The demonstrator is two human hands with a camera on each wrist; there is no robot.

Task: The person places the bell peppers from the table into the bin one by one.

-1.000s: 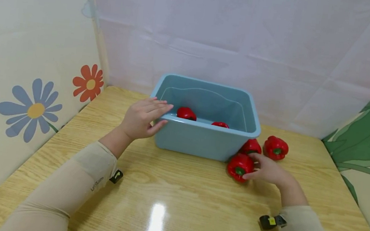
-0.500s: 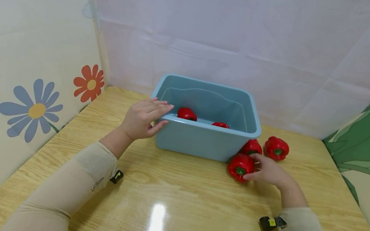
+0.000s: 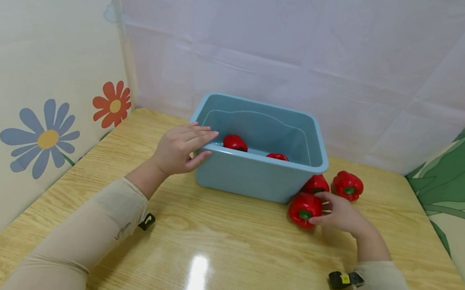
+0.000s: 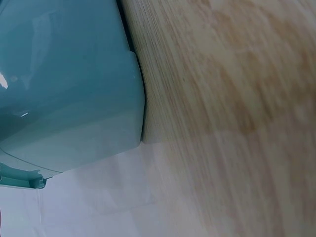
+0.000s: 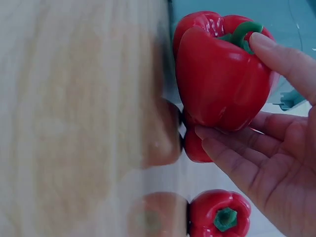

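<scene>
head, left hand: the left hand rests on the left front corner of the blue box, fingers nearly straight across the rim, thumb against the outer front wall.
head, right hand: the right hand has the near pepper between thumb and bent fingers, spread about as wide as the pepper.
head, loose peppers: the near pepper is in front of the box's right front corner; the middle pepper sits just behind it, beside the box, and the far pepper is farther right.
head, in the box: a left pepper and a right pepper, partly hidden by the front wall.
head, around: wooden table, pale sheet behind.
left wrist, box: its side stands on the table; the state of the left fingers cannot be told here.
right wrist, grip: thumb by the green stem, fingertips against the opposite side; the middle and far peppers show beyond.
</scene>
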